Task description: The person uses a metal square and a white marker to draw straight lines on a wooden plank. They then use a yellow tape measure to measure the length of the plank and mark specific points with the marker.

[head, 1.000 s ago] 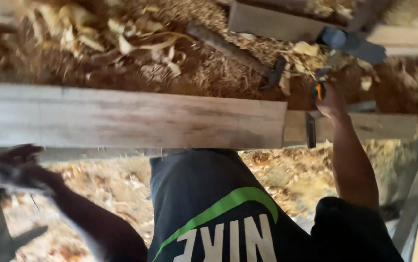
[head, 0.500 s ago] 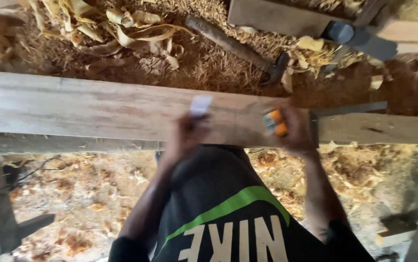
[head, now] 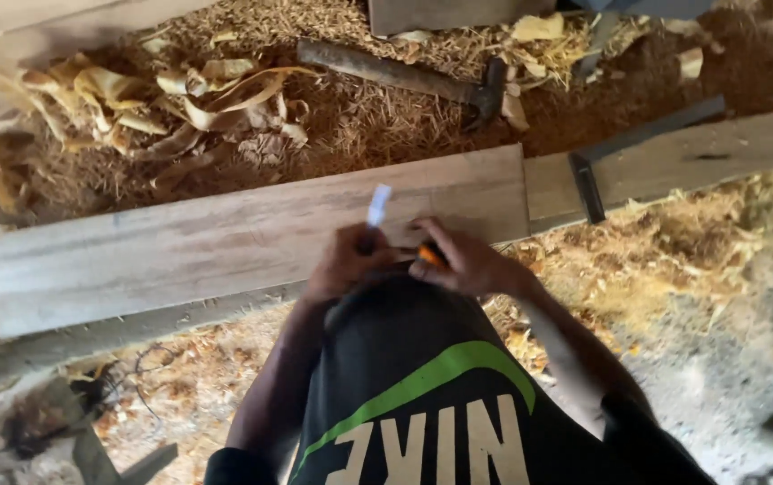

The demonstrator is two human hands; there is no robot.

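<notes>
A long pale wooden plank [head: 225,242] lies across the view on a workbench. Both my hands meet over its near edge, above my dark shirt. My left hand [head: 348,260] holds a small pale strip, perhaps a tape blade [head: 377,205], that sticks up over the plank. My right hand [head: 463,260] is closed on a small orange and black tool [head: 429,255], mostly hidden by my fingers. The two hands almost touch.
A dark metal square [head: 588,184] rests on the narrower board [head: 701,153] at the right. A hammer [head: 404,76] lies in sawdust beyond the plank, with curled wood shavings [head: 189,99] to the left. Shavings cover the ground below.
My left hand swung in from the far left to the plank with the pale strip. My right hand brought the orange tool from the right end to the middle, and both hands closed together.
</notes>
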